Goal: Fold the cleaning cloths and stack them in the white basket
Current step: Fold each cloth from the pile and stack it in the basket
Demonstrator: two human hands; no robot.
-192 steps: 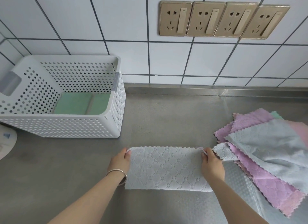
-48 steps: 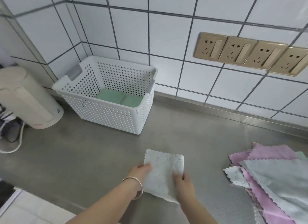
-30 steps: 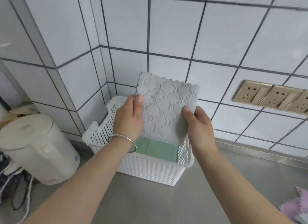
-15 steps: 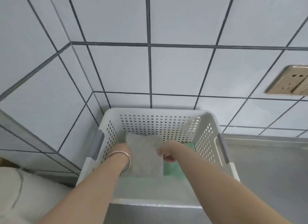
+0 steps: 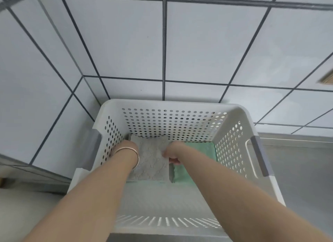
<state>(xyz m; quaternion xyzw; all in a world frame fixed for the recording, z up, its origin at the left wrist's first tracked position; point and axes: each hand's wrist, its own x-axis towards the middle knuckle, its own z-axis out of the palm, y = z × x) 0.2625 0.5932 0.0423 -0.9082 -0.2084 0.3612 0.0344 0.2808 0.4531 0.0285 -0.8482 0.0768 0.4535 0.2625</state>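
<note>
- Both hands are reaching into the white basket [image 5: 232, 144], laying the folded grey cloth [image 5: 153, 160] at its far-left corner, partly over the green cloths [image 5: 200, 150].
- Left hand [image 5: 128, 145] is pressing the cloth's left edge; finger pose hidden.
- Right hand [image 5: 171, 152] is pinching its right edge.
- Risk: a snagged withdrawal could drag the fold open.

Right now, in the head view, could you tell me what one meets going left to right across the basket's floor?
Left hand → folded grey cloth → right hand → green cloth → the white basket's perforated right wall.
</note>
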